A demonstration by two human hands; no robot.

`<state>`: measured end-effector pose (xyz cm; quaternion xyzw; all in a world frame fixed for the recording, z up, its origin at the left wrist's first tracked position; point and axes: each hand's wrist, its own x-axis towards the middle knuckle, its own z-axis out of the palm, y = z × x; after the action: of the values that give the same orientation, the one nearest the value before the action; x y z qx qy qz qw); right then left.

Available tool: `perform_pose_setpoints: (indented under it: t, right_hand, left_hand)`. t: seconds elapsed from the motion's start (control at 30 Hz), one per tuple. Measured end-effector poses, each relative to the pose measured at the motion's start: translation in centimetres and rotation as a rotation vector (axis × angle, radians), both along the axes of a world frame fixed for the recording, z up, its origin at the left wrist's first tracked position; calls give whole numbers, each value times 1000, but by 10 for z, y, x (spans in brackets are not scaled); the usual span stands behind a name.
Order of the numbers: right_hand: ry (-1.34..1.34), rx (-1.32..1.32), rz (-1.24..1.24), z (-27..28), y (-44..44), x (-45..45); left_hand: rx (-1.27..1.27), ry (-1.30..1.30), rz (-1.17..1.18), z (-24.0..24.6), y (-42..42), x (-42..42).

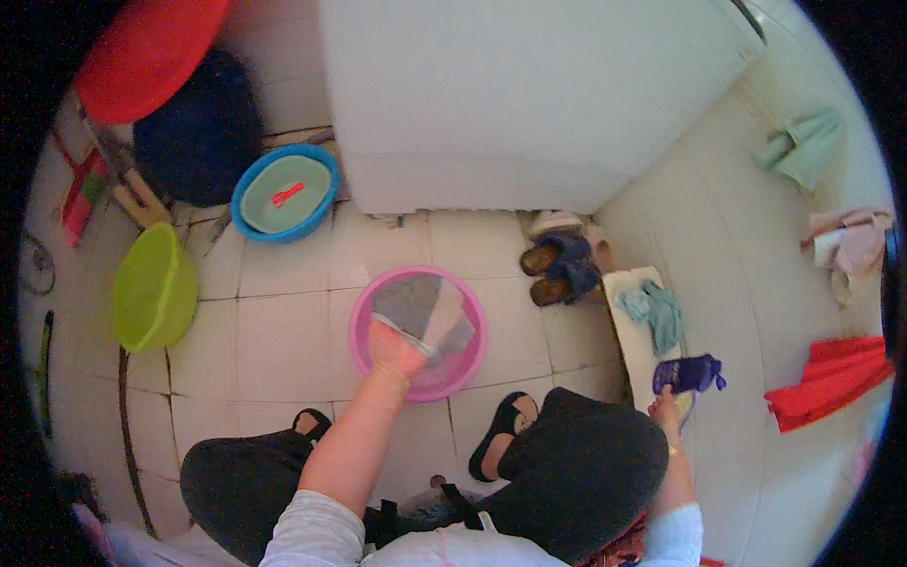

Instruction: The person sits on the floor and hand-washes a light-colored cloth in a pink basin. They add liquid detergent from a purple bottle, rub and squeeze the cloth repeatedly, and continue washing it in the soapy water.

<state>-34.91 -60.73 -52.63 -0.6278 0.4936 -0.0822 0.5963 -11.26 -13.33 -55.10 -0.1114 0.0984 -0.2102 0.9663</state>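
Observation:
My left hand [398,350] is in the pink plastic basin [356,333] on the tiled floor between my feet. It holds a grey and whitish cloth [411,305], whose edge lies across the fingers. Off to the right, my right hand [665,410] reaches to a dark purple packet [686,373] with writing on it, at the near end of a narrow pale ledge [623,319]. Its fingers touch the packet's lower left edge; whether they grip it I cannot tell. A teal cloth [662,319] lies crumpled on the ledge just beyond the packet.
A yellow-green basin [159,290] leans at the left. Beyond it, a blue basin [329,205] holds a pale green one [262,205] with a red item inside. Dark blue slippers [570,266] stand beside the ledge, near a large white appliance or cabinet [496,106]. Cloths hang along the right wall.

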Motion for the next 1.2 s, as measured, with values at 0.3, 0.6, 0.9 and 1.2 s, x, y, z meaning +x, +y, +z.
perform_pose_setpoints:
  t: [0.3,0.6,0.9,1.2]
  right_hand:
    - [-262,-922,1566,128,229,173]
    - [-651,-1205,1793,40,340,223]
    - [-463,-970,1596,55,361,232]
    - [-404,-1007,1634,27,366,222]
  left_hand:
    - [-41,-41,-115,22,-9,-3]
    - [198,-139,146,6,13,-8]
    - [175,-153,67,-3,9,-5]
    - [362,-115,119,-8,-5,-12]
